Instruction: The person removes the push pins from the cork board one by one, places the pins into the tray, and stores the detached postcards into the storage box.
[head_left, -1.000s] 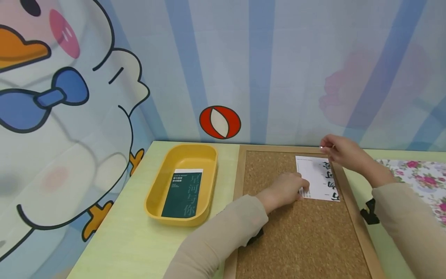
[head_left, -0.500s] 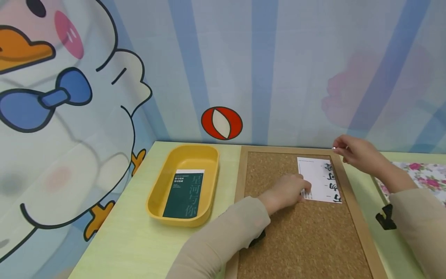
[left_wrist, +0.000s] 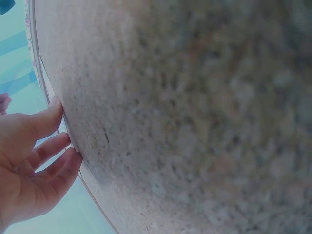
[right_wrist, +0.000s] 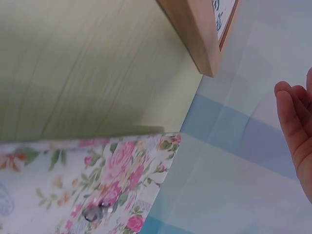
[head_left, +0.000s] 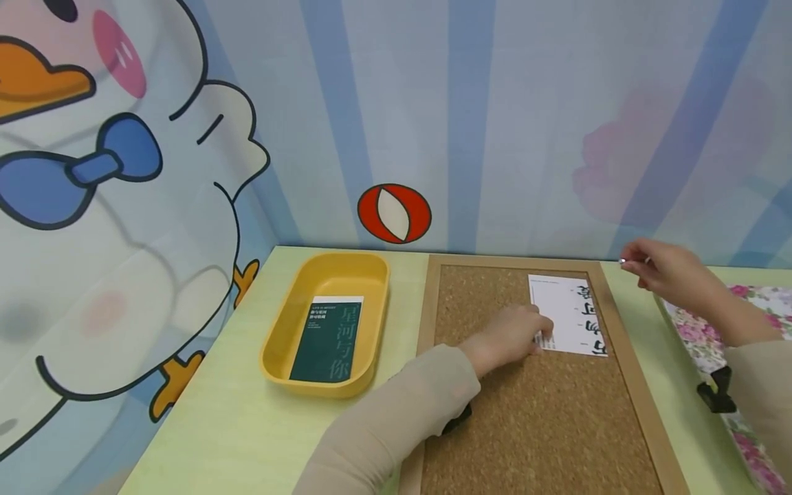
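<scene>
A white card (head_left: 562, 315) with bold black characters lies at the upper right of the framed corkboard (head_left: 532, 419). My left hand (head_left: 509, 333) reaches across the board and presses the card's left lower edge with its fingertips. In the left wrist view, the thumb and bent fingers of my left hand (left_wrist: 41, 161) meet the board's surface. Raised past the board's far right corner, my right hand (head_left: 668, 271) pinches a tiny shiny pushpin (head_left: 621, 261). The right wrist view shows only part of my right hand (right_wrist: 297, 126), and the pin is hidden there.
A yellow tray (head_left: 272, 368) at the left holds a dark green card (head_left: 324, 344). On the right lies a flower-patterned tray (head_left: 693, 330), with small clear round-headed pieces (right_wrist: 93, 212) on it. A cartoon-printed wall cloth (head_left: 526, 137) stands behind the table.
My right hand has moved right with the pushpin, from over the board's far right corner to beyond its frame, towards the flower-patterned tray. My left hand has stayed on the white card.
</scene>
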Demonstrator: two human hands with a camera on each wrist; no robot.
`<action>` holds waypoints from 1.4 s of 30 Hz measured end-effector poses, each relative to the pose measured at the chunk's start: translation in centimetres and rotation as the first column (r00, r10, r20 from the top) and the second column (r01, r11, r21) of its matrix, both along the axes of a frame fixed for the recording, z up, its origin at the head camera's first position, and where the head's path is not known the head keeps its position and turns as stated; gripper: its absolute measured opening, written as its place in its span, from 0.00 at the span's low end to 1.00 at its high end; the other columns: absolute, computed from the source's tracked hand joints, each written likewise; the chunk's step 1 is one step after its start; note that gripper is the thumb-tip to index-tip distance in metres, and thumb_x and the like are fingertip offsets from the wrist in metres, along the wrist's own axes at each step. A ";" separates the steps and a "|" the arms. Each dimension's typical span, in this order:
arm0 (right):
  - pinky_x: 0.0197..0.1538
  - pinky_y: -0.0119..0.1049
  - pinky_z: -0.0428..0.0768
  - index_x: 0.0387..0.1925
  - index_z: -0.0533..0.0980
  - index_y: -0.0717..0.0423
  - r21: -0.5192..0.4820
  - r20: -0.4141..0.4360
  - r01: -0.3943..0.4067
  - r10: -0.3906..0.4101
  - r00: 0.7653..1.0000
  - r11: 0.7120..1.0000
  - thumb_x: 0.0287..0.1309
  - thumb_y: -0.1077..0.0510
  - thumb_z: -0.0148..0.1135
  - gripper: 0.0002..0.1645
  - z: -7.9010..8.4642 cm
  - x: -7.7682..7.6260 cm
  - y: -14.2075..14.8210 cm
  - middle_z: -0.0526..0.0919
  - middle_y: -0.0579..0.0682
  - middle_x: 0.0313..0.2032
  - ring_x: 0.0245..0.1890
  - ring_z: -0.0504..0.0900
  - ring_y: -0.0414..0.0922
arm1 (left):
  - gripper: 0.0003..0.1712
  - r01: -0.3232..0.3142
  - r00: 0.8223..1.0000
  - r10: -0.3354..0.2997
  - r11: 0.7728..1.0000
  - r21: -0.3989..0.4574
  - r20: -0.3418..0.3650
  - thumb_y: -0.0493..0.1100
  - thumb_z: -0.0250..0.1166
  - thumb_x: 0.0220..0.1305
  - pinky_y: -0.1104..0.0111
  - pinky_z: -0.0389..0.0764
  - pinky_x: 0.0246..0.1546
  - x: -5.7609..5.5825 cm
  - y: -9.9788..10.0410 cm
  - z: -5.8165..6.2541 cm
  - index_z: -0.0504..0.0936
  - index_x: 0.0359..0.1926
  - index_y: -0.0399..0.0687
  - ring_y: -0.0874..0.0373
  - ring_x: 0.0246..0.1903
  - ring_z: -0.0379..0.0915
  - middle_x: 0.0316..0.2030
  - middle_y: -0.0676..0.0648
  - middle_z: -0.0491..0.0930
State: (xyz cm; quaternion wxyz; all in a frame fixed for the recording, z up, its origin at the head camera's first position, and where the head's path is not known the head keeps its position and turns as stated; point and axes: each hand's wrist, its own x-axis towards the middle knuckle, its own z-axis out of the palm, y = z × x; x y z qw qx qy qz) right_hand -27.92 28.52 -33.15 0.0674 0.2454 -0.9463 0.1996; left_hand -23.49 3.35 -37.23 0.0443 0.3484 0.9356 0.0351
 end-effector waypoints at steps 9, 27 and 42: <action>0.25 0.33 0.75 0.41 0.70 0.67 -0.011 0.025 0.038 -0.038 0.999 0.999 0.66 0.66 0.48 0.07 0.0 0.3 1.2 0.77 0.57 0.32 0.24 0.76 0.44 | 0.11 0.006 1.000 -0.006 1.000 -0.015 -0.006 0.49 0.64 0.60 0.77 0.70 0.37 -0.1 0.0 0.1 0.82 0.44 0.59 0.68 0.35 0.70 0.36 0.59 0.76; 0.18 0.32 0.70 0.42 0.70 0.55 0.057 -0.168 0.154 -0.142 0.975 0.986 0.70 0.54 0.45 0.10 -10.3 -6.8 12.4 0.76 0.51 0.28 0.19 0.72 0.39 | 0.11 -0.026 0.999 0.026 1.000 -0.002 0.029 0.48 0.65 0.59 0.78 0.70 0.37 0.0 0.0 0.2 0.83 0.44 0.60 0.69 0.35 0.69 0.37 0.60 0.76; 0.17 0.32 0.70 0.42 0.67 0.62 -0.003 -0.153 0.213 -0.211 0.965 0.977 0.68 0.61 0.47 0.07 -10.7 -5.1 14.8 0.74 0.56 0.29 0.16 0.71 0.38 | 0.13 0.004 0.999 -0.004 1.000 -0.007 0.038 0.48 0.65 0.58 0.79 0.71 0.40 -0.4 0.1 0.1 0.83 0.45 0.59 0.69 0.39 0.71 0.40 0.59 0.77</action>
